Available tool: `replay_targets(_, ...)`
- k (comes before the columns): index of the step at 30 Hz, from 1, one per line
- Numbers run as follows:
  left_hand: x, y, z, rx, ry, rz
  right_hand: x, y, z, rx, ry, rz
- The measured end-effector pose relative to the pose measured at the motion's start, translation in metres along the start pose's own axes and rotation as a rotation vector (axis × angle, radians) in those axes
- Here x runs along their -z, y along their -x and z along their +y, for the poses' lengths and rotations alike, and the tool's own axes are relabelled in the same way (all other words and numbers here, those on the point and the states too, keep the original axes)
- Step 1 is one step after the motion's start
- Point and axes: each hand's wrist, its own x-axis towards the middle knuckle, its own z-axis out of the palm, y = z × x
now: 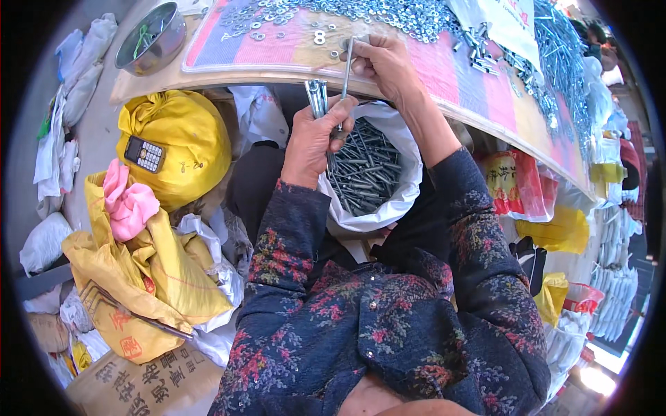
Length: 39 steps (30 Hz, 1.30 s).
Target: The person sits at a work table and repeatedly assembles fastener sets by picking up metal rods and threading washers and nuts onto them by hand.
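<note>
My left hand is closed around a bunch of long silvery bolts, which stand up out of the fist. One more slim metal bolt rises apart from the bunch, its lower end at the left thumb and fingers. At its upper end my right hand has its fingers curled in a pinch; whether a small part sits between them is too small to tell. Below both hands, between my knees, an open white sack holds many dark bolts.
A striped cloth covers the tabletop, with heaped washers and short metal sleeves on it. Long bolts pile at the right. A metal bowl stands far left. Beside me sits a yellow sack bearing a phone.
</note>
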Motion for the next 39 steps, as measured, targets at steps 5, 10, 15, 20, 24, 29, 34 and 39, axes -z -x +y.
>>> replay_targets(5,-0.002,0.000,-0.001,0.050,0.040,-0.021,0.001,0.001,-0.001,-0.082,-0.351,0.010)
replay_targets(10,0.005,0.000,0.000,0.124,0.183,-0.084,-0.008,0.018,-0.012,0.239,0.015,0.095)
replay_targets(15,0.027,-0.012,0.002,-0.007,0.382,0.044,-0.024,0.039,-0.005,0.862,0.633,-0.329)
replay_targets(20,0.016,-0.006,0.007,-0.045,0.293,0.149,-0.019,-0.049,0.001,0.732,0.906,0.135)
replay_targets(24,0.009,-0.006,0.009,-0.046,0.131,0.182,-0.021,-0.073,-0.003,0.479,1.075,-0.016)
replay_targets(29,0.001,-0.003,0.006,-0.030,-0.030,0.109,-0.002,-0.024,-0.012,0.177,0.454,0.101)
replay_targets(34,-0.005,0.001,-0.004,0.024,-0.108,-0.018,0.011,0.010,0.002,-0.008,-0.268,-0.026)
replay_targets(39,-0.014,0.000,-0.014,0.164,-0.019,-0.077,0.024,0.031,0.000,0.145,-0.406,0.035)
